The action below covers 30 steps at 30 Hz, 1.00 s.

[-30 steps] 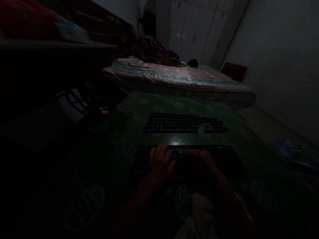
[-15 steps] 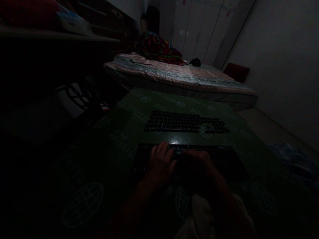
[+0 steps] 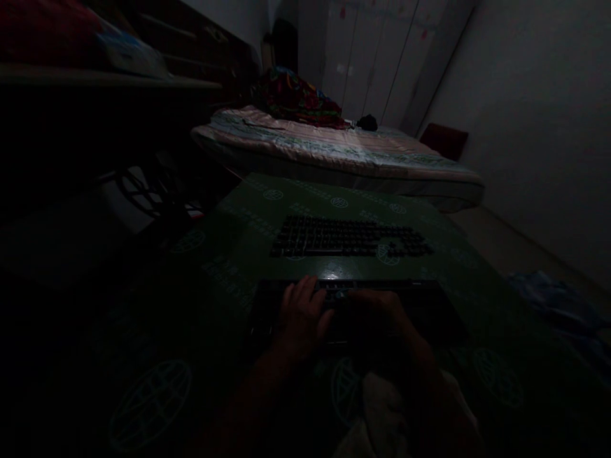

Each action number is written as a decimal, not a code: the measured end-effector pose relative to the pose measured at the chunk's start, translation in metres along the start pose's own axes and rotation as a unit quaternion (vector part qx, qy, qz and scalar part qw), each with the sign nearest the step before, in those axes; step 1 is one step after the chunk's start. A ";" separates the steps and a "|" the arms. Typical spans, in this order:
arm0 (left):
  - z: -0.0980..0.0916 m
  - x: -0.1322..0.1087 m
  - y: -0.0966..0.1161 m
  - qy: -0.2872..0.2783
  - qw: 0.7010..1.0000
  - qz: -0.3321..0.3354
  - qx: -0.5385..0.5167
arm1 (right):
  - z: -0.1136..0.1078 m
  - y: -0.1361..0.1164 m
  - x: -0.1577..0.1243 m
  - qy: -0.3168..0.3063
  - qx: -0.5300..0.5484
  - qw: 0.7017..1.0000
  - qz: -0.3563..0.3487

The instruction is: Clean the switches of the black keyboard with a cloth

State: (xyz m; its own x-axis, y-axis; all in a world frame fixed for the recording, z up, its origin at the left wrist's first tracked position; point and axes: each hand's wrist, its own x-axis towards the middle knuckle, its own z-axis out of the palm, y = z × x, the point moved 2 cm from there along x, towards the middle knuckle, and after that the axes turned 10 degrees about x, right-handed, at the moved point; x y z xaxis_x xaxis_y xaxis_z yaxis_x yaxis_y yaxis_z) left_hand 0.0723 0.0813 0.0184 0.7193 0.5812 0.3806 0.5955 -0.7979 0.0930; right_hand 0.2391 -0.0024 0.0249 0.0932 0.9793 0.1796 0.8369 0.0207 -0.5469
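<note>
Close work on the black keyboard (image 3: 432, 312)
In the head view, the left hand (image 3: 301, 315) lies spread on the keyboard's left half, best kept as a steady brace; the right hand (image 3: 377, 306) bends over its middle, pinching or not I cannot tell. Beyond the keyboard, rows of dark keys (image 3: 329, 238) sit on the table (image 3: 224, 251), best left undisturbed.

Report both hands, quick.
Left hand: open, fingers laid on the near keyboard.
Right hand: fingers bent over the same keyboard; too dark to tell whether it holds anything.
</note>
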 end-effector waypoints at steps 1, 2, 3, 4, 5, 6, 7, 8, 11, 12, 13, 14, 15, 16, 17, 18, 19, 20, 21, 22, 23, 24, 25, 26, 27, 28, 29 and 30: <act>0.000 0.000 0.000 -0.001 1.000 0.000 0.001 | 0.000 -0.001 0.001 -0.006 -0.007 1.000 0.003; 0.000 0.001 0.000 -0.004 1.000 0.001 0.004 | 0.000 -0.002 0.002 -0.011 -0.012 1.000 0.005; 0.000 0.001 0.000 -0.005 1.000 0.002 0.007 | -0.001 -0.003 0.003 -0.015 -0.016 1.000 0.008; 0.000 0.001 -0.001 -0.005 1.000 0.003 0.009 | -0.002 -0.002 0.003 -0.017 -0.019 1.000 0.010; 0.000 0.001 -0.001 -0.004 1.000 0.004 0.011 | -0.003 -0.002 0.003 -0.018 -0.020 1.000 0.013; 0.001 0.001 -0.001 -0.003 1.000 0.004 0.012 | -0.004 -0.001 0.003 -0.016 -0.021 1.000 0.015; 0.002 0.001 -0.002 -0.001 1.000 0.005 0.011 | -0.005 0.000 0.003 -0.012 -0.021 1.000 0.018; 0.003 0.000 -0.002 0.002 1.000 0.005 0.011 | -0.005 0.001 0.002 -0.009 -0.020 1.000 0.021; 0.003 0.000 -0.002 0.006 1.000 0.005 0.006 | -0.006 0.005 0.000 -0.001 -0.013 0.999 0.030; 0.003 0.001 -0.002 0.006 1.000 0.004 0.005 | -0.007 0.006 -0.001 0.003 -0.008 0.999 0.033; 0.002 0.001 -0.002 0.005 1.000 0.004 0.005 | -0.008 0.007 -0.003 0.009 -0.003 0.999 0.038; 0.002 0.001 -0.002 0.003 1.000 0.005 0.006 | -0.009 0.009 -0.004 0.018 0.002 0.999 0.042; 0.001 0.001 -0.002 0.001 1.000 0.006 0.009 | -0.010 0.009 -0.005 0.025 0.008 0.999 0.046; 0.001 0.001 -0.002 -0.002 1.000 0.007 0.013 | -0.011 0.010 -0.006 0.031 0.013 0.998 0.048; 0.000 0.001 -0.002 -0.004 1.000 0.009 0.017 | -0.011 0.010 -0.006 0.034 0.016 0.998 0.046; 0.000 0.001 -0.002 -0.005 1.000 0.010 0.020 | -0.011 0.009 -0.006 0.035 0.019 0.998 0.042; 0.000 0.001 -0.002 -0.007 1.000 0.010 0.022 | -0.011 0.008 -0.006 0.033 0.020 0.999 0.037; 0.000 0.001 -0.002 -0.008 1.000 0.010 0.022 | -0.010 0.006 -0.005 0.031 0.019 0.999 0.031; 0.000 0.001 -0.002 -0.009 1.000 0.011 0.022 | -0.009 0.004 -0.004 0.028 0.017 0.999 0.025; 0.000 0.001 -0.002 -0.009 1.000 0.012 0.021 | -0.008 0.002 -0.003 0.026 0.014 0.999 0.019; 0.000 0.001 -0.002 -0.009 1.000 0.014 0.020 | -0.006 0.000 -0.002 0.022 0.010 1.000 0.014; 0.000 0.002 -0.002 -0.007 1.000 0.015 0.020 | -0.005 -0.002 -0.001 0.020 0.005 1.000 0.008; 0.000 0.002 -0.002 -0.004 1.000 0.017 0.021 | -0.004 -0.003 0.000 0.019 0.000 1.000 0.004; 0.001 0.002 -0.003 0.001 1.000 0.019 0.022 | -0.004 -0.005 0.001 0.017 -0.007 1.000 0.002; 0.002 0.002 -0.004 0.007 0.999 0.021 0.025 | -0.004 -0.006 0.002 0.014 -0.015 1.000 0.004; 0.003 0.002 -0.005 0.013 0.999 0.024 0.029 | -0.006 -0.007 0.003 0.008 -0.024 1.000 0.010; 0.004 0.002 -0.006 0.019 0.999 0.027 0.034 | -0.007 -0.007 0.003 -0.002 -0.031 0.999 0.020; 0.006 0.002 -0.007 0.026 0.998 0.030 0.039 | -0.009 -0.008 0.004 -0.012 -0.036 0.999 0.030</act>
State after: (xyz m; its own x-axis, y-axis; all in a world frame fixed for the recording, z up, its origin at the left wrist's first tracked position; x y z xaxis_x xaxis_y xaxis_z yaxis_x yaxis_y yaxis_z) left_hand 0.0715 0.0894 0.0130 0.7364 0.5216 0.4309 0.5791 -0.8153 -0.0028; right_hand 0.2382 -0.0006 0.0373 0.1320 0.9829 0.1286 0.8669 -0.0516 -0.4957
